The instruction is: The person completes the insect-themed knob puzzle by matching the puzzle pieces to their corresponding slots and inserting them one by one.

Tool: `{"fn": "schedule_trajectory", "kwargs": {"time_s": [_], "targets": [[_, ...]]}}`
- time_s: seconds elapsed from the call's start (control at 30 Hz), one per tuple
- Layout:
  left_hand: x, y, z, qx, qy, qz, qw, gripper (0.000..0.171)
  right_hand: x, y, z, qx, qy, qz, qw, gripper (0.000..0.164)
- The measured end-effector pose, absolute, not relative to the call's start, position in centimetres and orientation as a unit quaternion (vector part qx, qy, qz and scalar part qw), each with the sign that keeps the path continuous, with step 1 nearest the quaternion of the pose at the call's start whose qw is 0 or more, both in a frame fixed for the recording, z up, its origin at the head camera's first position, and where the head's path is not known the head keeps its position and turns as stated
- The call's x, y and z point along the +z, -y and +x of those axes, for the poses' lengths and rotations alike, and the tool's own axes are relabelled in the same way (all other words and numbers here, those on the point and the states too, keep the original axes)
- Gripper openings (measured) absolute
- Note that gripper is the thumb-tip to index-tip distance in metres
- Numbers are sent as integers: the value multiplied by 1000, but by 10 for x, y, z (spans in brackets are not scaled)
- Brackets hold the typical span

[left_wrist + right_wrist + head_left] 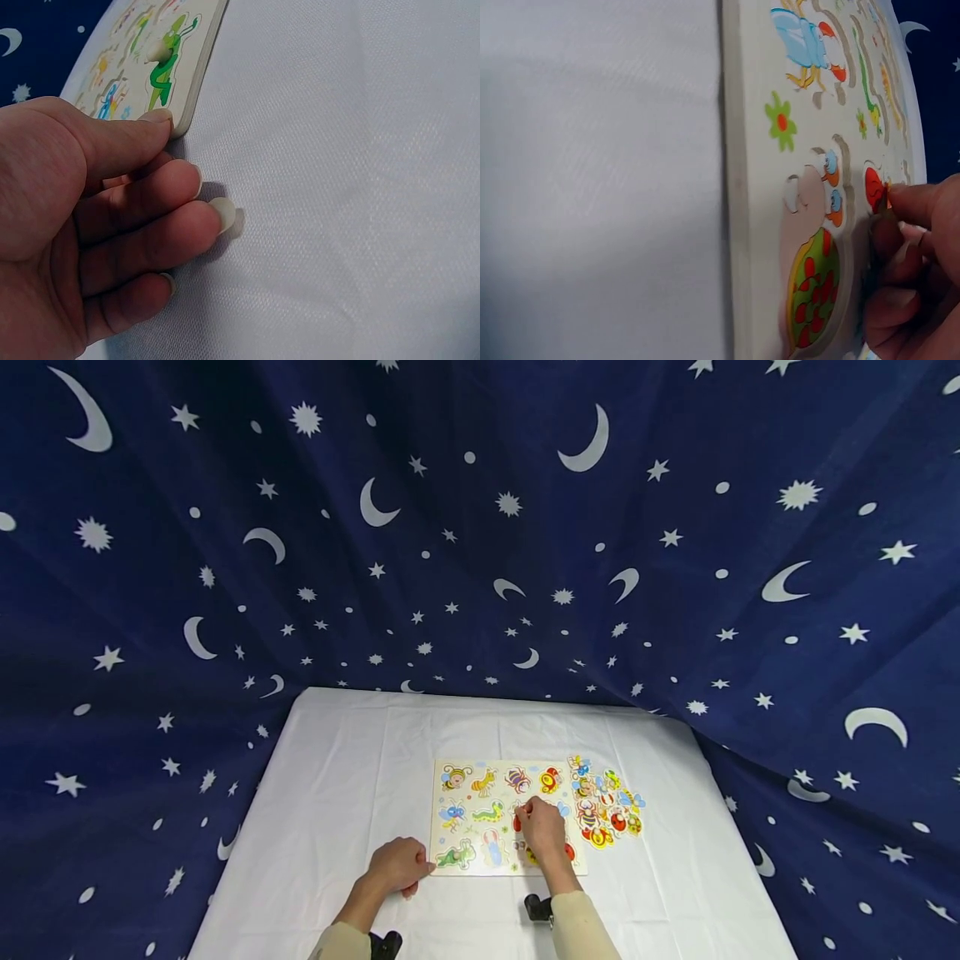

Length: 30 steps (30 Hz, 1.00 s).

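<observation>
A wooden insect puzzle board (438,839) lies on the white cloth. My right hand (543,827) is over its right half, thumb and fingertips pinching a red puzzle piece (874,187) at a middle-row recess; the fingers hide much of that piece. My left hand (400,862) rests at the board's near left corner, its thumb on the edge and its other fingers loosely bent beside it, holding nothing. Close to that thumb, a green grasshopper piece (163,75) with a round knob sits in its recess. The snail recess (814,285) shows below the right hand.
Several loose insect pieces, among them a red ladybug (618,820) and a spider (587,815), lie heaped along the board's right side. White cloth (337,777) covers the table. A dark blue curtain (450,568) with moons and stars hangs behind and at both sides.
</observation>
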<state>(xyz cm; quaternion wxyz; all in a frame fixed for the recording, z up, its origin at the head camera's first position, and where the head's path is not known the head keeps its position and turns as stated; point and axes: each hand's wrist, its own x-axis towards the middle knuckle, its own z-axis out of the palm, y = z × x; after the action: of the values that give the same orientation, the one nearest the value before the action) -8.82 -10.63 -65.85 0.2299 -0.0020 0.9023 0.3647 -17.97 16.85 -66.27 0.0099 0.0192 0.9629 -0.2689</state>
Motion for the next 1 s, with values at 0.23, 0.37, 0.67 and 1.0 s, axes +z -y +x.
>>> {"fn": "schedule_trajectory", "kwargs": {"time_s": [0.23,0.37,0.67,1.0], "targets": [[-657,106,-89,361,-904,-2,231,33,-662,-173,-178,-313,-949,35,13,24],[-657,106,-89,362,-902,-1,233,33,-662,-180,-177,-326,-944,46,6,24],[-655,105,-90,363,-902,4,235,32,-661,-197,-178,-326,-944,60,-14,18],[-654,106,-89,365,-902,4,231,32,-656,-221,-181,-304,-948,95,-19,10]]}}
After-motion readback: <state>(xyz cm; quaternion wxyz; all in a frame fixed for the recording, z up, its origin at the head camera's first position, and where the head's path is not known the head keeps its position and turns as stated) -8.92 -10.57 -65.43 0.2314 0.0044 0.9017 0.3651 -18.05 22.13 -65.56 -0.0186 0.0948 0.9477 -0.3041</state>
